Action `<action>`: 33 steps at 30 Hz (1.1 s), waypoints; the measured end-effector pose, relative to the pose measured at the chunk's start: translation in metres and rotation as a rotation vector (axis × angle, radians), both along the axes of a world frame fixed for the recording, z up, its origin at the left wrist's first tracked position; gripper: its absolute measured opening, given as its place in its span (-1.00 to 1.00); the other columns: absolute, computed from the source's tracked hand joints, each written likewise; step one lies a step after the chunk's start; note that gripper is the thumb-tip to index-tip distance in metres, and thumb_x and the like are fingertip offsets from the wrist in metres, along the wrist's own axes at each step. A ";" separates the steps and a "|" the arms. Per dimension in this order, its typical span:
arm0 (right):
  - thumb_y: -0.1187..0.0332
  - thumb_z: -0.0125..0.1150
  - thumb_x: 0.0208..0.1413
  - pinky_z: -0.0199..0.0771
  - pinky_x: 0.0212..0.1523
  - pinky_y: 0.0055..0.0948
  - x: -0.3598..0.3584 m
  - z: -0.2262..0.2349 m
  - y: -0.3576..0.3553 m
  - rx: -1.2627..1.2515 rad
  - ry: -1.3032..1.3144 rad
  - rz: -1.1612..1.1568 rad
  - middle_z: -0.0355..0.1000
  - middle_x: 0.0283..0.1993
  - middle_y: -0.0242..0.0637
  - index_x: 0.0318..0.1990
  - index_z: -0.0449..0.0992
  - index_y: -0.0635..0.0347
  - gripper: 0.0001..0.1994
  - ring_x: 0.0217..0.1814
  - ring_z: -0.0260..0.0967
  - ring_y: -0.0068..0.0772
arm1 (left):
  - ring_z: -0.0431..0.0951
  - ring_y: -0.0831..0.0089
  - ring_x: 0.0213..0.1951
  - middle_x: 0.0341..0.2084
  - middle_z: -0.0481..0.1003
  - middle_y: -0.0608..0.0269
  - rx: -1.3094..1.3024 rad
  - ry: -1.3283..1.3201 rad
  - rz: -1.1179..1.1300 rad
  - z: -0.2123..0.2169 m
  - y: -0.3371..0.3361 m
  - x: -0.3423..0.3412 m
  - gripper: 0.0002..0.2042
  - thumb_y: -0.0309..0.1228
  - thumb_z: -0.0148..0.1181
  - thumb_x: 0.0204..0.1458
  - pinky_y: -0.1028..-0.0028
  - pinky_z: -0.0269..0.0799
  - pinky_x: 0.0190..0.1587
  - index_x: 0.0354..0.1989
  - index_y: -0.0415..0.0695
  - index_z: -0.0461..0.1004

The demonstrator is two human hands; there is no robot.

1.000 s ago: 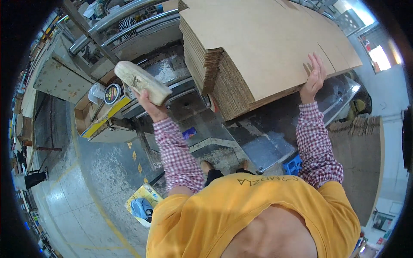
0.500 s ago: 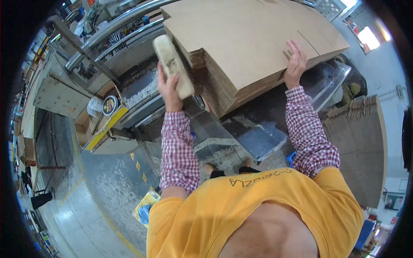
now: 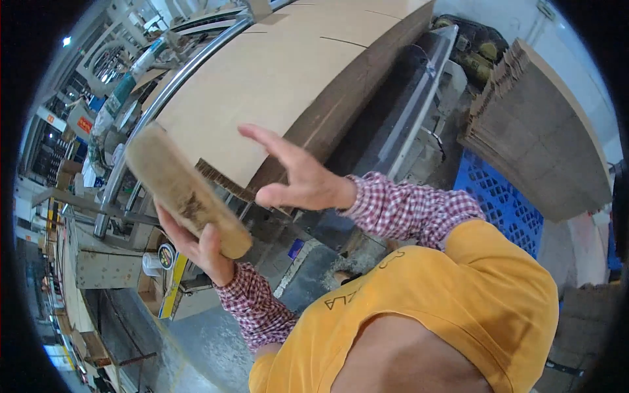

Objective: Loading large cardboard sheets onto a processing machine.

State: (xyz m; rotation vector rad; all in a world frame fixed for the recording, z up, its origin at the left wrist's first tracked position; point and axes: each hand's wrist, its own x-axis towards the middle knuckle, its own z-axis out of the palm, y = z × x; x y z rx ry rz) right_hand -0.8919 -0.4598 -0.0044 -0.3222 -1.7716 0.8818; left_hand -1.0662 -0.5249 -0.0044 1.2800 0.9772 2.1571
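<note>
My left hand (image 3: 200,249) is wrapped round the lower part of a long beige block (image 3: 183,187) with rounded ends and a dark stain. The block is held tilted in the air, beside the near left corner of a stack of flat brown cardboard sheets (image 3: 262,98). My right hand (image 3: 304,177) hovers in front of the stack's near end, fingers and thumb apart, holding nothing. A gap shows between its fingertips and the block. Slits run across the top sheet, and the stack's layered edges face me and the right side.
A metal rail (image 3: 171,92) runs along the stack's left side. On the right, another cardboard stack (image 3: 544,137) stands by a blue plastic pallet (image 3: 501,196). A clear plastic panel (image 3: 419,92) lies beside the main stack. At lower left is a white tub (image 3: 152,264) in an open box.
The view has turned and the stack appears closer. My right hand has come off the stack's right edge and moved left toward the block. My left hand still holds the block.
</note>
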 end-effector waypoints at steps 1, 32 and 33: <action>0.17 0.19 -0.08 -0.04 0.21 -0.31 -0.005 0.004 -0.002 0.001 0.012 -0.004 0.04 0.20 -0.09 0.18 0.04 0.19 -0.32 0.27 -0.06 -0.22 | 0.24 0.18 0.04 0.05 0.13 -0.01 -0.017 0.102 -0.086 0.014 0.001 0.021 -0.24 -0.34 0.09 -0.29 0.32 0.20 0.04 0.18 -0.21 -0.05; 0.12 0.12 -0.12 0.04 0.12 -0.14 0.183 -0.061 0.235 -0.884 0.226 -1.005 -0.03 0.11 0.14 0.26 -0.28 0.11 -0.14 0.11 0.05 0.07 | 0.23 0.04 0.04 0.07 0.16 -0.02 -0.205 -0.097 0.482 -0.085 0.080 0.025 -0.33 0.12 -0.64 0.07 0.13 0.25 0.05 0.12 -0.12 0.15; 0.10 0.12 -0.12 0.04 0.12 -0.14 0.190 -0.076 0.237 -0.810 0.428 -0.869 -0.03 0.12 0.13 0.26 -0.27 0.11 -0.15 0.12 0.05 0.06 | 0.27 0.03 0.00 0.04 0.19 -0.04 -0.228 0.073 0.629 -0.091 0.079 0.016 -0.32 0.13 -0.63 0.07 0.14 0.29 0.02 0.10 -0.13 0.18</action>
